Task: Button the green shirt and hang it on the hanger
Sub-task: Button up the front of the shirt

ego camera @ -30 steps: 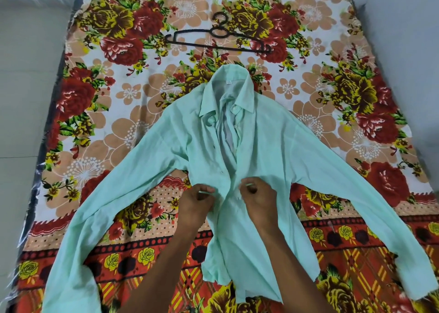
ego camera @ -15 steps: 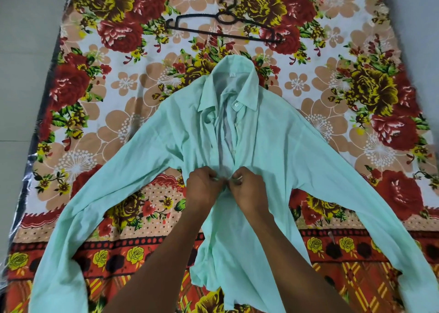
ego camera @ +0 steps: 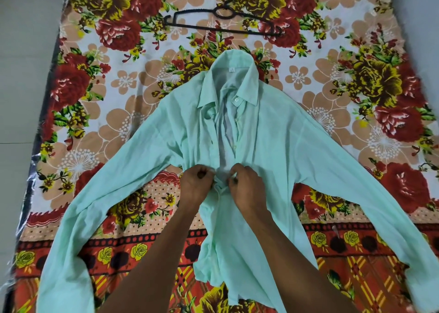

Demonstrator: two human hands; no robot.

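My left hand and my right hand have come together since a moment ago, when they were apart, so I think I am now joining a button near the middle. Both hands are curled tight, each pinching one front edge of the green shirt, and they almost touch. The shirt lies flat on the flowery sheet with its top still open, and the black hanger waits just above the collar, untouched.

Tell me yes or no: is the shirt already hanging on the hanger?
No, the black hanger lies bare on the floral bedsheet beyond the collar, while the green shirt lies spread flat below it.
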